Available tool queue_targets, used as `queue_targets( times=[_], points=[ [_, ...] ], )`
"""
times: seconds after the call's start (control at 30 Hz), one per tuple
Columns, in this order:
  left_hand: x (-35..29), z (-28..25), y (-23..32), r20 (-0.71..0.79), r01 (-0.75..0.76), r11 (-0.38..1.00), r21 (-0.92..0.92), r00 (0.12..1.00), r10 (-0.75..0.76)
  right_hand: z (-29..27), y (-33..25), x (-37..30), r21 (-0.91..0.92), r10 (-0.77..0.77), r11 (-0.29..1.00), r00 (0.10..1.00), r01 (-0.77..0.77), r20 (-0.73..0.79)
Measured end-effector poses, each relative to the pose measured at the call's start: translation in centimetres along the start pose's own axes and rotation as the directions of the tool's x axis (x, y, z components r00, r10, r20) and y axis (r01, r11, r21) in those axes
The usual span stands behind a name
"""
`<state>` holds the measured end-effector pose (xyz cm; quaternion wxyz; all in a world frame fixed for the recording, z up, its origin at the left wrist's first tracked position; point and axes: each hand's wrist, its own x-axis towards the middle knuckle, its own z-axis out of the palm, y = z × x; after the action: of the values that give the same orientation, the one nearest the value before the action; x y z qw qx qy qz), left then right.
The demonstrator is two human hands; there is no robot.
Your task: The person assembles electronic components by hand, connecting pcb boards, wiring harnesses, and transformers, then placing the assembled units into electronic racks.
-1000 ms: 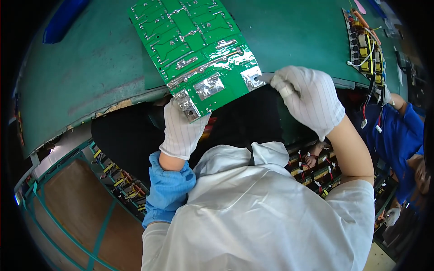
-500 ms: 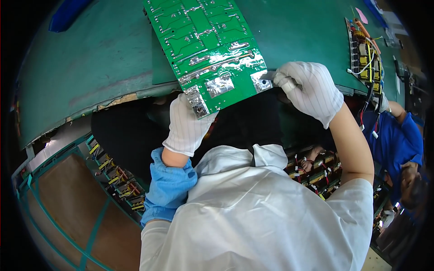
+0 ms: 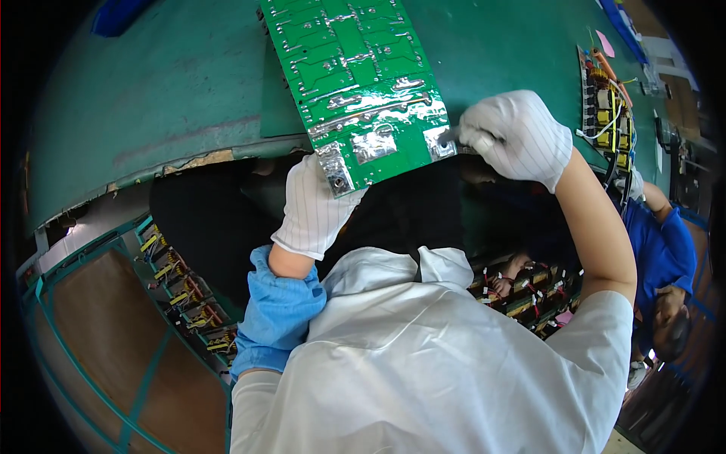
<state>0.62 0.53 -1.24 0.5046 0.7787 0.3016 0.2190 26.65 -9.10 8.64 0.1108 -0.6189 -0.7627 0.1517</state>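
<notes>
A large green circuit board (image 3: 401,147), its soldered face toward me, stretches away over the workbench, with broad silvery solder patches along its near end. My left hand (image 3: 311,212), in a white striped glove, grips the near left corner; its fingers go out of sight beneath the board. At the near right corner is my gloved right hand (image 3: 522,140), its fingers closed in a pinch. A small dark flat piece (image 3: 449,137) juts from those fingers against the corner's solder pad. Its kind cannot be made out.
The green workbench (image 3: 174,91) has a worn near edge. A populated board with yellow parts and wires (image 3: 609,110) lies at the right, near a person in blue (image 3: 658,250). More boards (image 3: 181,284) stand in racks at lower left and lower right. A blue object (image 3: 121,17) is at far left.
The circuit board has shifted slightly right in the picture. My right hand stays at its near right corner, turned a little, and the small dark piece has tilted over the pad.
</notes>
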Motion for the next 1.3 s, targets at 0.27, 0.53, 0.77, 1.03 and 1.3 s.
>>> queue_targets(
  times=[0.27,0.53,0.77,1.03,1.3],
  points=[
    [0.3,0.0,0.1,-0.011,-0.179,0.972,0.153,0.983,0.183,0.0,-0.6,-0.4,0.001,0.011,1.000,1.000,-0.011,0.023],
    [0.3,-0.2,0.2,-0.047,-0.303,0.920,0.249,0.945,0.323,1.4,-5.1,-3.1,0.453,0.621,0.755,0.740,-0.474,-0.260],
    [0.3,-0.4,0.4,-0.011,-0.270,0.933,0.236,0.960,0.281,5.3,-11.6,-1.0,0.580,0.711,0.649,0.664,-0.493,-0.232],
    [0.2,0.3,-1.5,-0.010,-0.248,0.969,0.003,0.969,0.248,5.8,-13.7,0.0,0.360,0.487,0.850,0.836,-0.386,-0.254],
    [-0.4,-1.2,-0.9,0.021,-0.191,0.951,-0.242,0.979,0.202,6.2,-14.2,1.6,0.304,0.503,0.857,0.803,-0.416,-0.318]
  ],
)
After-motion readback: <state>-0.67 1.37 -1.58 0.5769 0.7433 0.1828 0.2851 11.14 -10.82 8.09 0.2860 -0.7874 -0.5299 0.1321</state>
